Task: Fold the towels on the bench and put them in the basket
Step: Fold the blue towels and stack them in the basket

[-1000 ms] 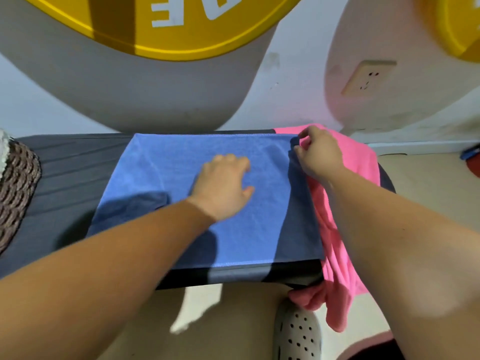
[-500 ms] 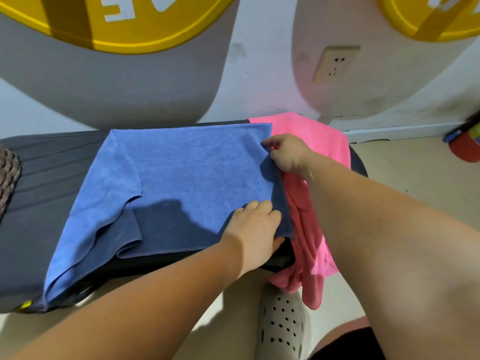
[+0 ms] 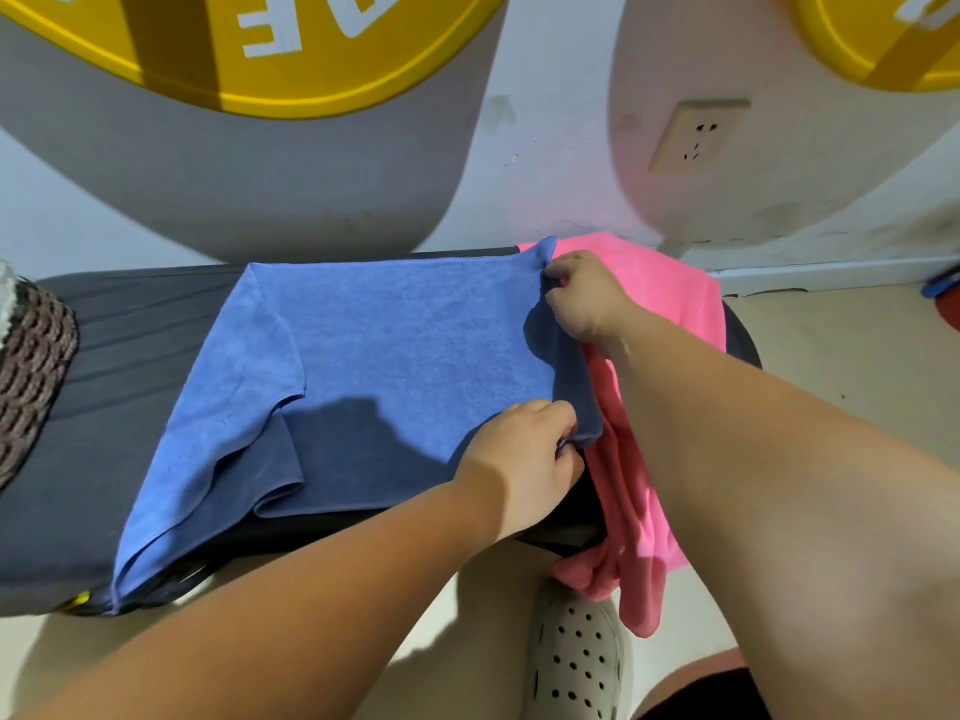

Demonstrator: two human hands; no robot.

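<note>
In the head view, a blue towel lies spread over the middle of the dark grey surface, reaching from its far edge to its near edge. The towel's left part is doubled over on itself in loose layers, and one corner droops past the near edge of the surface at the left. The right hand is closed in a pinch on the towel's far right corner, close to the far edge of the surface, with the corner lifted slightly into a small peak. The left hand is closed on the towel's near right corner, at the near edge of the surface, with fingers curled over the cloth and the thumb underneath. Between the two hands the right edge of the towel curls down in a soft fold.

A pink towel lies bunched over the right end of the surface, just beside the blue towel and partly behind the right forearm; its lower part hangs down past the near right corner toward the floor. A brown woven basket stands at the left end of the surface, cut off by the frame, well apart from both towels. Below the near edge, a pale perforated clog shows on the floor.
</note>
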